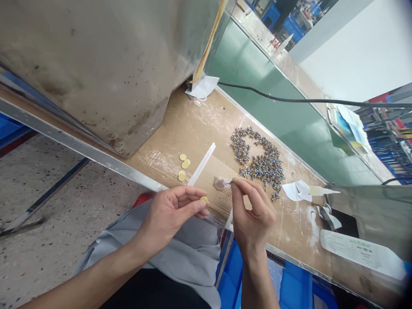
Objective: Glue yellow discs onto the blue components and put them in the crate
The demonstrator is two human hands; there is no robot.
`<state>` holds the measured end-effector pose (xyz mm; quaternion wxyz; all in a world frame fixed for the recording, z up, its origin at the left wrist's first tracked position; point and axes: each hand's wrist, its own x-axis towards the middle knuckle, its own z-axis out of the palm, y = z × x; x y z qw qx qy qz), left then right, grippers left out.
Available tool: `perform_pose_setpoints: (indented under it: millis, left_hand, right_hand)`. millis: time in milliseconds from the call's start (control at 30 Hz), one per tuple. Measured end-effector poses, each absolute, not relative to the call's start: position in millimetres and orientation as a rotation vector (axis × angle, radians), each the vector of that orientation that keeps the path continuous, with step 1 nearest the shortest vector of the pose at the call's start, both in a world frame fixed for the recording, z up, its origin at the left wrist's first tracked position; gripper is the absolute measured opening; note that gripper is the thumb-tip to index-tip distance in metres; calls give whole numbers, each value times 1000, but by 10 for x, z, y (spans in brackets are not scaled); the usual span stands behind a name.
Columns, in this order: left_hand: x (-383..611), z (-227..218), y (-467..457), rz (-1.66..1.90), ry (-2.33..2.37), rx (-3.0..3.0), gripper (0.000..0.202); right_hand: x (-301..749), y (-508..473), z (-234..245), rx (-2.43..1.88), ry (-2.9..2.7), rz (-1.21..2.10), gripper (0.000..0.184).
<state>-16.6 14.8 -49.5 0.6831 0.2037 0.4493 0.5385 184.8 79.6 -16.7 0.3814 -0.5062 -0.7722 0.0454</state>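
My left hand [174, 214] pinches a small round yellow disc [204, 199] between thumb and fingers, above the table's near edge. Farther right, my right hand [254, 210] is closed in a pinch on a tiny dark part [231, 183], too small to name. Its tip is beside a glossy, clear blob [220, 183] on a strip of cardboard [219, 165]. Several loose yellow discs [183, 157] lie left of a white strip [202, 164]. Beyond my right hand spreads a pile of small blue-and-brass metal parts [264, 165].
A large, stained metal housing [96, 64] stands at the left. Paper scraps [296, 191], a nozzle-tipped bottle [322, 191] and a white plastic bottle [357, 249] lie at the right. A black cable [289, 100] crosses the green panel [257, 77]. Blue crates [289, 279] sit below the table.
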Motion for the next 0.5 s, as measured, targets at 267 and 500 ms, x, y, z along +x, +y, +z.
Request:
perform_pose_setpoints:
  millis: [267,500]
  left_hand:
    - [-164,-491,133,1204,1004,456,25]
    - [-166,-503,139,1196,1015,438,29]
  right_hand:
    - [1851,785,-167,-1299,-1964,112,14]
    - [1888,798,-119,-1346,-1917,85,11]
